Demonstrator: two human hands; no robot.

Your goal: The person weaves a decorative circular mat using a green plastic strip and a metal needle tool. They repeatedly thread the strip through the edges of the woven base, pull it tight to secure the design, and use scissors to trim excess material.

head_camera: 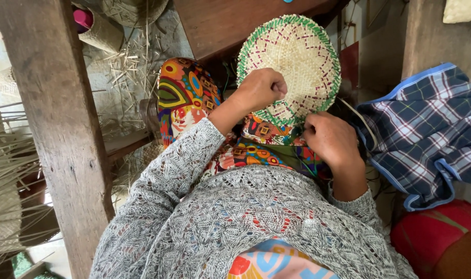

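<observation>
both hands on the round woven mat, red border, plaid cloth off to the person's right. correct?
Not quite: the head view shows the round woven mat edged in green with purple stitching, not red. The left hand and right hand do hold it, and the plaid cloth lies to the person's right.

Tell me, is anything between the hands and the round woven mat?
Nothing visible is. The left hand grips the woven mat on its face, and the right hand pinches its lower edge. Both touch it directly.
</observation>
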